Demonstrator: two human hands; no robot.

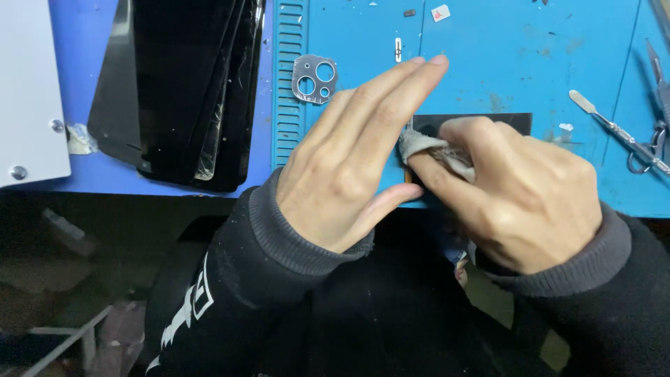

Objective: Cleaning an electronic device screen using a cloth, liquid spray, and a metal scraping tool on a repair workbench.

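Two hands pressing a cloth onto a dark panel at the mat's near edge.

The left hand (349,160) is lying flat, fingers stretched out straight and close together, grasping nothing, its thumb resting along the panel's (481,120) near left side. The right hand (516,195) is curling over, pinching a grey cloth (436,150) under its fingertips against the panel. Both wrists are coming up from below in dark sleeves. The panel is sitting on the blue mat (488,49) by its near edge; a camera-lens frame (315,79) is lying just beyond the left hand, and black screens (181,91) are stacked toward the far left corner.
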